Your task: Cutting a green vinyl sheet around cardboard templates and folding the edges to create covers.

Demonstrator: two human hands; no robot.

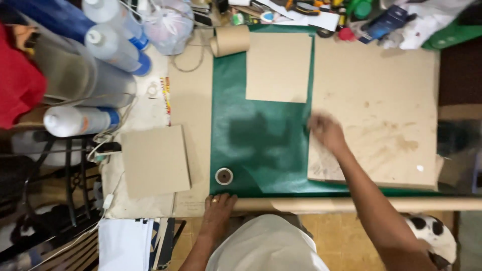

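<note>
The left hand [217, 208] lies flat, fingers spread, on the near edge of the green sheet [261, 140] — likely pinning it to the worktop [193, 100] beside the cardboard tube [361, 204]. The right hand [325, 131] is blurred at the big brown board [374, 108]; whether it grips the edge — I cannot tell. A tape roll [224, 176] sits near.

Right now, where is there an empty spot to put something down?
Bare green sheet lies between the small cardboard piece, the tape roll and the right hand. The big board is mostly bare. The far edge is crowded with tools and bottles.
</note>
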